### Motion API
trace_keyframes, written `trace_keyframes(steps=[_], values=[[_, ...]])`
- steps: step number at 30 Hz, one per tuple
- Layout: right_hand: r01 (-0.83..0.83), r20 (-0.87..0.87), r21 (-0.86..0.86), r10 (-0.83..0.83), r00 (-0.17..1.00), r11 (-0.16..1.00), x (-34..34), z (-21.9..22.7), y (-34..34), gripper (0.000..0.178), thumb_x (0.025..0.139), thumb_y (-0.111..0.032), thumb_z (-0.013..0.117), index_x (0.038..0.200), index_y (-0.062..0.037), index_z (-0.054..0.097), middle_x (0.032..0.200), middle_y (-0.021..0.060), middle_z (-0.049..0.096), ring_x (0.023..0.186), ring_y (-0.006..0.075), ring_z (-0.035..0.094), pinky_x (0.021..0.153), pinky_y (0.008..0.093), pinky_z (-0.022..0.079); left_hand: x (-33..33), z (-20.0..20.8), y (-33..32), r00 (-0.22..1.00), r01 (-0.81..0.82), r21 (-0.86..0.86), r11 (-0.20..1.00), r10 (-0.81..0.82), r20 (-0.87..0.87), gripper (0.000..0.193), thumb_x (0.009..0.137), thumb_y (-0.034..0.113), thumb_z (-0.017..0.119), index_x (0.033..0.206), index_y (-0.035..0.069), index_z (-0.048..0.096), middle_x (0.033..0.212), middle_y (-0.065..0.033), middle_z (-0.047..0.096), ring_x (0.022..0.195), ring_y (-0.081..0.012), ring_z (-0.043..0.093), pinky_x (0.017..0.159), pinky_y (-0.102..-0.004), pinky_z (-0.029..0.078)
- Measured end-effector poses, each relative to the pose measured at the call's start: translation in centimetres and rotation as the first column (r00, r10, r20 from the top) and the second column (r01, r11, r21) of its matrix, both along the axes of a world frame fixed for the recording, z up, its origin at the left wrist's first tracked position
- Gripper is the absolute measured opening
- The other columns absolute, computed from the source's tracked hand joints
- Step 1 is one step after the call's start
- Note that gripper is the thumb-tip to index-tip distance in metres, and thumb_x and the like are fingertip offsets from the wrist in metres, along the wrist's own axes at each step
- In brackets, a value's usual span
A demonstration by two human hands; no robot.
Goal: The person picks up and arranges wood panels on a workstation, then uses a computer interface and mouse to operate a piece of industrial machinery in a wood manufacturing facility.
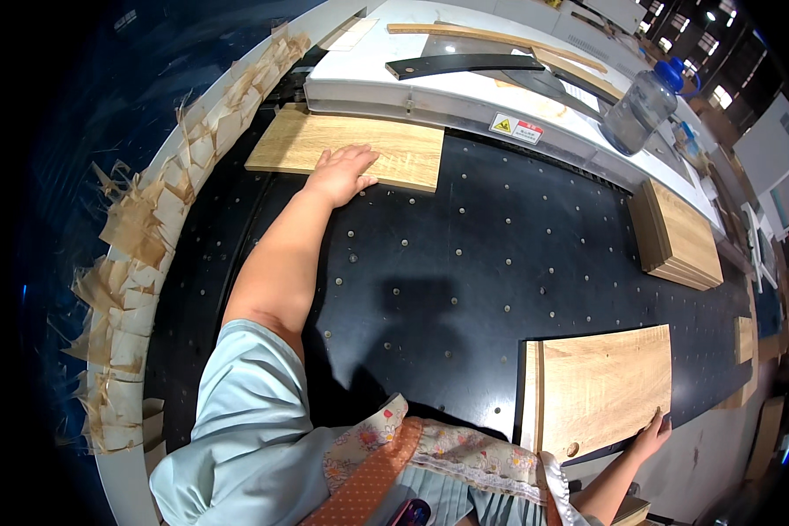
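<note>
My left hand (340, 177) lies flat with its fingers apart on a light wood-grain board (282, 140), near that board's front edge. The board rests against the raised white machine frame at the far left of the black table. At the lower right, my right hand (648, 440) grips the near right corner of a larger wooden panel (607, 381); part of the fingers is hidden below its edge. This panel has round holes near its near edge, and a second board edge shows along its left side.
A stack of boards (682, 235) stands at the right of the black table (430, 324), which is dotted with small round studs. On the white frame (368, 93) lie a dark strip (465, 64), wooden strips and a water bottle (637, 114). Brown tape scraps hang along the left rail (153, 237).
</note>
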State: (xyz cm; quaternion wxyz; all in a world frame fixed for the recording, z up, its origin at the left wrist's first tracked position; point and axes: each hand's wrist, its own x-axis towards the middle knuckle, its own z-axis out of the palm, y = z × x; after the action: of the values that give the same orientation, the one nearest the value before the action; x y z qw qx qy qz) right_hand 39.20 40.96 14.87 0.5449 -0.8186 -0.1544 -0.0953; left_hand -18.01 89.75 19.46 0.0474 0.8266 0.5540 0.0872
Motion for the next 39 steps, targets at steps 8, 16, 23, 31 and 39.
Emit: trace_keyframes(steps=[8, 16, 23, 31, 39], values=[[0.036, -0.02, 0.005, -0.036, 0.999, 0.999, -0.7, 0.2, 0.6, 0.051, 0.087, -0.023, 0.06, 0.122, 0.0093, 0.042, 0.114, 0.0174, 0.054, 0.101, 0.0207, 0.053, 0.087, 0.0313, 0.042, 1.8, 2.1, -1.0, 0.984, -0.066, -0.043, 0.997, 0.058, -0.167, 0.049, 0.086, 0.034, 0.056, 0.131, 0.02, 0.044, 0.142, -0.0021, 0.035, 0.134, -0.0219, 0.025, 0.107, -0.0581, 0.018], [-0.07, -0.088, -0.002, 0.07, 0.994, 0.998, -0.1, 0.5, -1.0, 0.05, 0.086, -0.021, 0.06, 0.122, 0.0088, 0.043, 0.118, 0.0176, 0.053, 0.105, 0.0228, 0.052, 0.091, 0.0328, 0.041, 7.6, 0.3, -2.2, 0.97, -0.136, 0.004, 0.991, 0.134, -0.203, 0.072, 0.084, 0.062, 0.041, 0.143, 0.024, 0.024, 0.15, -0.0062, 0.019, 0.138, -0.0289, 0.013, 0.106, -0.0618, 0.01], [0.098, 0.006, -0.009, -0.098, 0.995, 0.995, -1.4, 0.7, 1.5, 0.051, 0.084, -0.03, 0.062, 0.117, 0.0073, 0.048, 0.106, 0.0167, 0.06, 0.096, 0.0218, 0.057, 0.087, 0.0323, 0.044, 5.1, -2.1, -0.6, 0.975, -0.145, 0.071, 0.987, 0.154, -0.162, 0.066, 0.085, 0.058, 0.046, 0.141, 0.031, 0.026, 0.149, -0.0044, 0.021, 0.137, -0.0284, 0.018, 0.104, -0.0628, 0.013], [0.147, 0.063, -0.04, -0.144, 0.988, 0.988, -0.9, -0.2, 0.7, 0.054, 0.08, -0.032, 0.066, 0.114, 0.0066, 0.051, 0.104, 0.0169, 0.06, 0.096, 0.0227, 0.057, 0.085, 0.0325, 0.044, 5.0, -3.6, 0.9, 0.973, -0.112, 0.096, 0.989, 0.129, -0.189, 0.065, 0.085, 0.06, 0.044, 0.141, 0.032, 0.026, 0.149, -0.0046, 0.02, 0.137, -0.0272, 0.016, 0.103, -0.0624, 0.012], [0.138, 0.113, 0.027, -0.14, 0.984, 0.99, -0.3, -0.5, 1.4, 0.053, 0.078, -0.031, 0.067, 0.112, 0.006, 0.052, 0.104, 0.0215, 0.06, 0.097, 0.0307, 0.058, 0.085, 0.0358, 0.045, 3.8, -4.2, 0.9, 0.953, -0.09, 0.251, 0.964, 0.157, -0.259, 0.057, 0.091, 0.053, 0.038, 0.14, 0.025, 0.029, 0.144, -0.0078, 0.03, 0.133, -0.026, 0.026, 0.099, -0.0607, 0.025]])
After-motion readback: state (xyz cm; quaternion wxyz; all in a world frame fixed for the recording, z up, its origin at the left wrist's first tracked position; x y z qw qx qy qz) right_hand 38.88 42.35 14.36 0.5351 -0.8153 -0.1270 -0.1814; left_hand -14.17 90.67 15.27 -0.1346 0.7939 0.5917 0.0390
